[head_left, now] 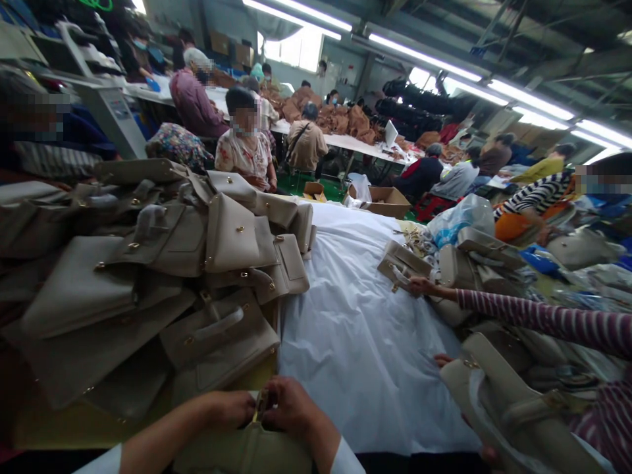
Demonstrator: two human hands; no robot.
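Both hands pinch a small brass-coloured metal fitting [260, 403] atop a beige leather handbag [241, 451] at the frame's bottom: left hand [230, 407], right hand [291, 405]. Just beyond the left hand rises a heap of matching beige handbags [162, 276]. White cloth [355, 329] spreads beyond the right hand, where a co-worker's striped sleeve [533, 319] reaches across.

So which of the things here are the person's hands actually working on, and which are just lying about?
In hand:
- left hand and right hand, both pinching the gold clasp
- beige bag that carries the clasp

Lying about:
- pile of beige bags on the left
- white sheet over the table
- co-worker's striped sleeve reaching to another bag
- cardboard box
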